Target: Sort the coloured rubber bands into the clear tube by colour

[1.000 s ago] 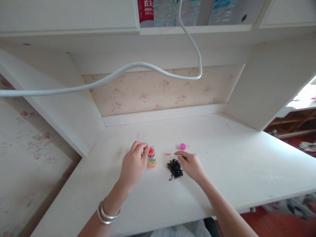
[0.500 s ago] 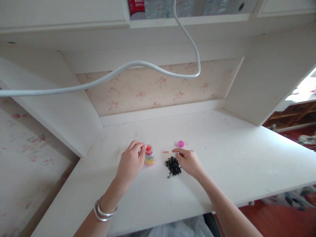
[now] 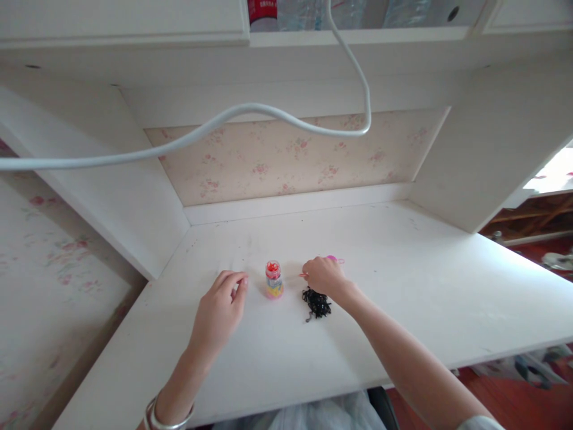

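My right hand (image 3: 324,276) reaches over the desk, its fingertips closed at a small red loop (image 3: 302,275) that looks like a hair band. Just below it lies a tangled pile of small black loops (image 3: 317,303), partly covered by the hand. A small clear jar (image 3: 274,280) stands upright and uncapped between my hands, with red pieces at its mouth and yellow and pink lower down. My left hand (image 3: 220,307) is left of the jar, apart from it, thumb and fingers drawn together with nothing visible in them. Behind the right hand, a pink lid (image 3: 332,258) is partly hidden.
The white desk (image 3: 403,280) has side panels and a floral back wall (image 3: 286,161). A white cable (image 3: 250,108) hangs across the view in front. Overhead, a shelf (image 3: 358,36) holds plastic bottles and a red item (image 3: 262,11).
My left hand has drawn back from the jar's mouth, left and toward me. My right hand has moved left onto the red loop, and its pointing finger has curled in.
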{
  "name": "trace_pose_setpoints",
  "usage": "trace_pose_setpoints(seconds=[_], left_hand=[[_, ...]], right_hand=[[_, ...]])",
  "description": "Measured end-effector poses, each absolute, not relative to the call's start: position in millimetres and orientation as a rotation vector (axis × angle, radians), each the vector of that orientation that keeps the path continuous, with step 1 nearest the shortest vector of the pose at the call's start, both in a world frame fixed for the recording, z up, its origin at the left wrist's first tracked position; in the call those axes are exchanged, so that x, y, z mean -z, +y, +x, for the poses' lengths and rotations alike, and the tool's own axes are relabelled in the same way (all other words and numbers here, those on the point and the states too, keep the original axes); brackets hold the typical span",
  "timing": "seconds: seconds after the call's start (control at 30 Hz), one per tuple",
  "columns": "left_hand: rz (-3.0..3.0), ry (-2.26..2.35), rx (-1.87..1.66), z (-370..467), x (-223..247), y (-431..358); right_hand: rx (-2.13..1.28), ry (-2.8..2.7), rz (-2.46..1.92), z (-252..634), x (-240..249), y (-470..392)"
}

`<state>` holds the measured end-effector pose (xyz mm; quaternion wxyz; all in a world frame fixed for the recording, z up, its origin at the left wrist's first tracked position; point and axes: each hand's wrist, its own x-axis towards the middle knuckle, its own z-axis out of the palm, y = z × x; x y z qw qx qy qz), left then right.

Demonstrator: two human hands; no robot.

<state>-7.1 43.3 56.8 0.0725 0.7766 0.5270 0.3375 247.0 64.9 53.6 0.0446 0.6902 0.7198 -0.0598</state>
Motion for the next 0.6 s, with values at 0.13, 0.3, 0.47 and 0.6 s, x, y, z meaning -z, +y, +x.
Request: trace_pose_setpoints(seconds=[0.13,0.3,0.47,0.6], left_hand=[[2.296,1.724,-0.86,-39,-32,39],[2.277,1.896,-0.547,-66,-8,35],[2.282,1.867,-0.452,-69,4,35],[2.311,1.862,-0.446,-63,4,36]], right_hand=[[0.175,2.168,2.056,242,-49,72],[0.149,2.146,2.024,236,-45,75],[0.133,2.143,2.011,231,-43,75],[0.09,2.161,2.05,232,-59,72]])
